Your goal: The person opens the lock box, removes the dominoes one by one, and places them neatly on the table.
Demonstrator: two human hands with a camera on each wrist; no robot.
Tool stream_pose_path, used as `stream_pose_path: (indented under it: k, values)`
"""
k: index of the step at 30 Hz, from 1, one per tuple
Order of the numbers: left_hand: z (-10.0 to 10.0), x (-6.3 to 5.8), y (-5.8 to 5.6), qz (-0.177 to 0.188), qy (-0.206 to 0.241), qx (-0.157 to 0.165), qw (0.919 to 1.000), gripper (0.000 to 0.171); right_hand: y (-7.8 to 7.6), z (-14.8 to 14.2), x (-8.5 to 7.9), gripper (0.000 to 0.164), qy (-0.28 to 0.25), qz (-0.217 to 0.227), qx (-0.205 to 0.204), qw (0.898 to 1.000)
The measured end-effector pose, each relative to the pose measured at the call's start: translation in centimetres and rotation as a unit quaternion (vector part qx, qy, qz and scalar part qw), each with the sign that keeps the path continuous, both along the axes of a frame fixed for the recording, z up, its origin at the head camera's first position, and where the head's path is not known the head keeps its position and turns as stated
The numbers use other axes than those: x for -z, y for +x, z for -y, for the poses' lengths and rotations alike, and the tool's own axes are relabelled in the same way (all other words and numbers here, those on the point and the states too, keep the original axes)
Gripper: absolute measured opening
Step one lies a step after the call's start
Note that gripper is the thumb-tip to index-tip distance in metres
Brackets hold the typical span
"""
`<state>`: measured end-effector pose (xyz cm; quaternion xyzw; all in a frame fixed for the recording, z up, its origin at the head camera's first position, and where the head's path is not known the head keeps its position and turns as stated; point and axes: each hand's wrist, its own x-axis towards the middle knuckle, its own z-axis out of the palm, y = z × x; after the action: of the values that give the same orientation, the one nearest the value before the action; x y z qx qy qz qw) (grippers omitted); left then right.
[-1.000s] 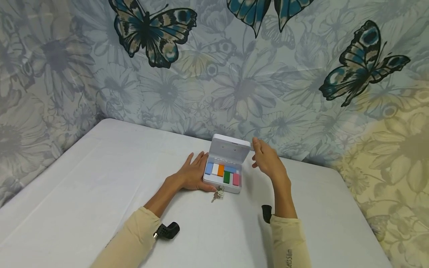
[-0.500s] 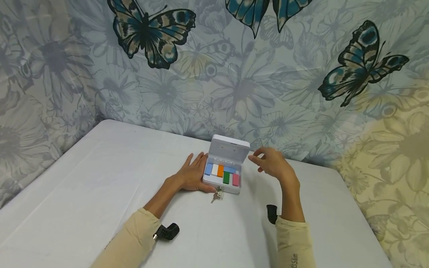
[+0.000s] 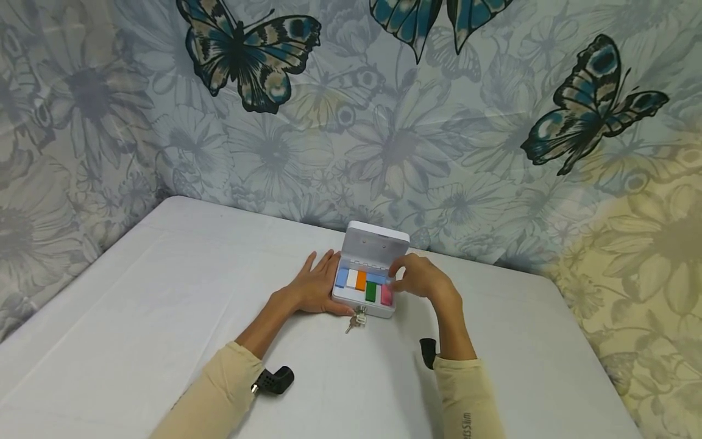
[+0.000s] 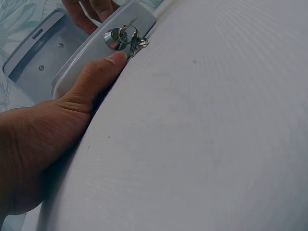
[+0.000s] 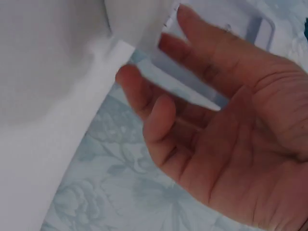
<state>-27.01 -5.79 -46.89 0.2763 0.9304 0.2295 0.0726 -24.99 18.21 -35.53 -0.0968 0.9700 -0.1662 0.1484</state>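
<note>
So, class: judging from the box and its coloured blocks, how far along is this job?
Done: the white box stands open, lid up, keys hanging in its front lock. In hand: the left hand steadies the box's left side while the right hand reaches in at the light blue block by the pink block; whether it has a grip is unclear. Left: blue, white, orange, green and pink blocks all sit inside.

A small white box [image 3: 364, 291] is sitting open near the far edge of the worktop, its lid [image 3: 375, 244] standing upright at the back. Coloured blocks are lying side by side inside: blue [image 3: 342, 277], white [image 3: 351, 278], orange [image 3: 361, 280], green [image 3: 371, 290] and pink [image 3: 386, 295]. Keys [image 3: 358, 317] are hanging from its front lock.
</note>
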Motion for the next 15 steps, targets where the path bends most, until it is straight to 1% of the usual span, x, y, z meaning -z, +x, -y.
stream_pose_path:
  k: [3, 7, 11, 15]
  values:
    - [0.2, 0.1, -0.1, -0.003, 0.004, 0.001, 1.0, 0.129, -0.1, 1.1, 0.8, 0.024, 0.038, -0.022, 0.028, 0.999]
    - [0.3, 0.1, -0.1, -0.002, 0.009, 0.001, 1.0, 0.13, -0.2, 2.3, 1.8, 0.021, 0.07, -0.045, 0.06, 0.995]
    - [0.3, 0.1, 0.0, -0.002, 0.01, 0.003, 0.9999, 0.129, -0.2, 3.0, 2.5, 0.016, 0.096, -0.059, 0.077, 0.991]
    - [0.2, 0.1, -0.1, -0.004, 0.007, 0.004, 1.0, 0.128, -0.2, 3.2, 2.7, 0.012, 0.116, -0.059, 0.081, 0.988]
